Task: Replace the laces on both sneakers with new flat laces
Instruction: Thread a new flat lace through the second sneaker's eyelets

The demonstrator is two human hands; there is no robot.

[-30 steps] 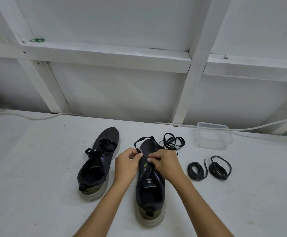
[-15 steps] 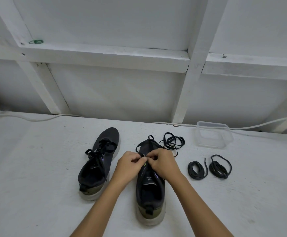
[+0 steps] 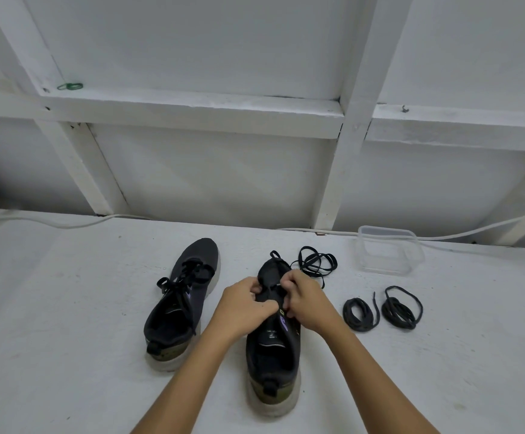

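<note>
Two black sneakers stand on the white surface, toes pointing away. The left sneaker (image 3: 179, 305) is laced with a flat black lace. Over the front eyelets of the right sneaker (image 3: 273, 349), my left hand (image 3: 244, 308) and my right hand (image 3: 308, 303) each pinch a part of the flat black lace (image 3: 316, 264). The rest of that lace trails in loops to the right of the toe. My fingers hide the eyelets. Two coiled round black laces (image 3: 359, 314) (image 3: 402, 308) lie to the right.
A clear plastic container (image 3: 389, 253) stands at the back right. A white cable (image 3: 67, 222) runs along the foot of the white panelled wall (image 3: 211, 180). A green rubber band (image 3: 70, 86) lies on the wall's ledge.
Both hands have moved forward along the right sneaker toward its toe. The lace loop above the toe has become smaller.
</note>
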